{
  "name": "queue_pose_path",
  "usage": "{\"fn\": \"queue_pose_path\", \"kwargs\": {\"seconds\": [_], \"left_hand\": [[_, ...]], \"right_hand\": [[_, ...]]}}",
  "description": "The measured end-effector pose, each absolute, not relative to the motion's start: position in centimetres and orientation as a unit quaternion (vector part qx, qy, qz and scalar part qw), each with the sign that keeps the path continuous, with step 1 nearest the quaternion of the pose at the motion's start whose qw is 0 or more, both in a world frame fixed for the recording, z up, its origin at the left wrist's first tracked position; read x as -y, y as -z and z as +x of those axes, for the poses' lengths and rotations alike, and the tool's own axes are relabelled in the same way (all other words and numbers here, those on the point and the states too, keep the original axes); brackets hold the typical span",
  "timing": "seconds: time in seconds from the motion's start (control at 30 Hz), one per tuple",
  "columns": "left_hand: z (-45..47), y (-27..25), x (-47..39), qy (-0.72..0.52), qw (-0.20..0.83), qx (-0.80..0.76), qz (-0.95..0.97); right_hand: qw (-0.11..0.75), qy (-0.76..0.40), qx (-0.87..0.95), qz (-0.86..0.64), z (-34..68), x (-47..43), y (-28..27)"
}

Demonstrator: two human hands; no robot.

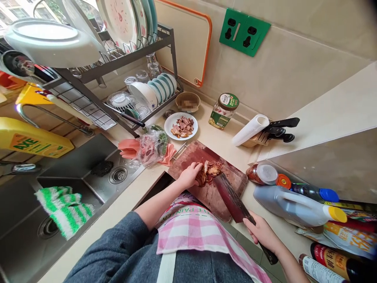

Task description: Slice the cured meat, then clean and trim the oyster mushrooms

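A reddish-brown cutting board [193, 154] lies at the counter's front edge, with browned cooked meat [213, 169] on it. My left hand [190, 176] presses its curled fingers on the meat from the left. Slices and dark bits sit under and beside those fingers. My right hand [262, 232] is wrapped round the black handle of a cleaver [231, 198]. The blade slants over the board, its far end at the meat; whether it touches is unclear. Behind the board stands a white plate [167, 127] of chopped meat [184, 125].
Left of the board are pink gloves [128, 148] and a plastic bag of raw meat [147, 149]. The sink [103, 196] and dish rack [123, 51] lie further left. Behind stand a jar [222, 112], paper roll [251, 129] and knife block [257, 138]; bottles [297, 204] line the right.
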State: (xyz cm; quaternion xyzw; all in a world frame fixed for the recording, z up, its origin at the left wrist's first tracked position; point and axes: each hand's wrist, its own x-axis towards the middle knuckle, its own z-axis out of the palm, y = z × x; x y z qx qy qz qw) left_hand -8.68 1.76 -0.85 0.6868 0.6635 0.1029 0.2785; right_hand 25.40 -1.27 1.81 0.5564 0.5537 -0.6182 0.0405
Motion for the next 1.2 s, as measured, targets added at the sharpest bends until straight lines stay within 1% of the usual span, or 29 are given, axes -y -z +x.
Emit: {"fn": "queue_pose_path", "kwargs": {"seconds": [0.07,0.17,0.23,0.43,0.67,0.77,0.97,1.2], "left_hand": [[-8.4,0.6,-2.6,-0.058,0.266,-0.668,0.693],[-8.1,0.7,-3.2,-0.025,0.251,-0.667,0.701],[-8.0,0.8,-3.2,-0.026,0.251,-0.657,0.71],[-7.4,1.2,-2.4,-0.037,0.267,-0.644,0.716],[-6.9,1.1,-1.7,-0.069,0.263,-0.688,0.673],[-7.0,1.3,-2.0,-0.082,0.276,-0.673,0.681],[-7.1,2.2,-1.4,-0.166,0.308,-0.648,0.676],[-7.2,2.2,-0.9,-0.192,0.32,-0.647,0.665]], "right_hand": [[0.038,0.628,-0.54,0.558,25.3,1.4,-1.2],[-0.002,0.643,-0.524,0.559,24.1,1.4,-0.4],[-0.025,0.657,-0.504,0.56,23.3,1.6,0.0],[-0.055,0.703,-0.426,0.568,22.7,3.8,1.0],[-0.07,0.75,-0.395,0.525,20.1,4.5,1.9],[-0.08,0.756,-0.395,0.516,18.8,4.6,2.7],[-0.091,0.758,-0.417,0.493,17.2,5.3,3.6],[-0.086,0.776,-0.385,0.492,17.4,5.5,3.0]]}}
